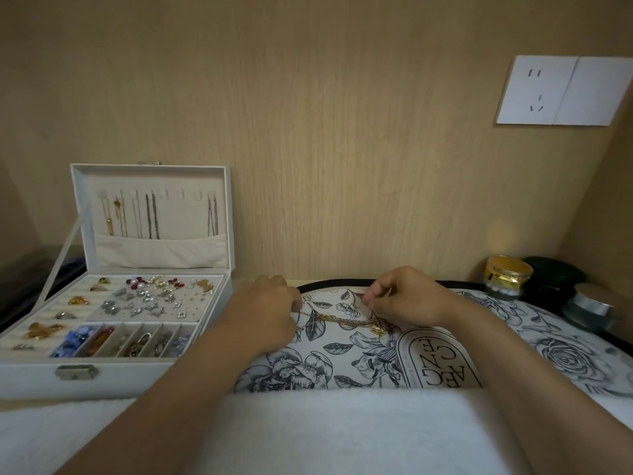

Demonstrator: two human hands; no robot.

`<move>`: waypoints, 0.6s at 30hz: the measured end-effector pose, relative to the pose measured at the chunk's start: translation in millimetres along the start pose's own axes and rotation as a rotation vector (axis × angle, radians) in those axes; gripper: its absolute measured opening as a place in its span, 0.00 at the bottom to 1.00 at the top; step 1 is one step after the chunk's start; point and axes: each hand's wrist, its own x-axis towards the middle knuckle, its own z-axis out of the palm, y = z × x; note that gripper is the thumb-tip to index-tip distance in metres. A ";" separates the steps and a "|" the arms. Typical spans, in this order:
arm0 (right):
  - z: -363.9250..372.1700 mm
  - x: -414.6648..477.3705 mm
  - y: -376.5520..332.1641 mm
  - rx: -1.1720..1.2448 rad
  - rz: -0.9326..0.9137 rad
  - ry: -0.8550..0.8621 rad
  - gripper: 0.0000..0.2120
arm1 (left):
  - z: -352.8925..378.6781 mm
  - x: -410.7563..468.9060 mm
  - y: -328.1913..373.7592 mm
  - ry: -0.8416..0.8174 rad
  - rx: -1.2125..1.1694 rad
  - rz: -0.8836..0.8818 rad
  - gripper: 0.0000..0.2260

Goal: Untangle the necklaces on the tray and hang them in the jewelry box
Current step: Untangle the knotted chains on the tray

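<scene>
The left hand (270, 303) lay knuckles-up on the floral tray (342, 366), its fingers curled under and pinching one end of the tangled necklaces (346, 320), which stretched from its fingertips across to the right hand (407, 296). That hand had its thumb and forefinger nipped together on a fine strand just above the gold knot, the other fingers loosely bent. The open jewelry box (147, 370) stood just left of the left hand, chains already hanging in its raised lid (150, 214), and three jars (508, 275) sat beyond the right hand's wrist.
</scene>
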 end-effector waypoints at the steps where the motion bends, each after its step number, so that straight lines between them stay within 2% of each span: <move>1: -3.0 -2.7 0.6 -0.034 0.014 -0.055 0.03 | -0.6 0.8 1.9 0.030 -0.032 0.009 0.13; 5: -16.2 -8.1 4.6 -0.057 0.088 -0.164 0.04 | -3.9 8.4 20.5 0.089 -0.107 0.096 0.10; 8: -20.6 -7.9 8.1 -0.043 0.090 -0.220 0.02 | -5.3 21.1 39.7 0.024 -0.198 0.166 0.09; 13: -17.1 -5.4 14.9 0.023 0.025 -0.178 0.02 | 4.9 40.3 65.4 -0.176 -0.462 0.158 0.11; 16: -15.9 -4.4 18.5 0.114 0.019 -0.130 0.03 | 16.3 43.5 70.3 -0.167 -0.555 0.136 0.11; 18: -14.3 -4.4 18.6 0.214 0.029 -0.117 0.04 | 23.3 43.4 67.6 -0.118 -0.564 0.128 0.07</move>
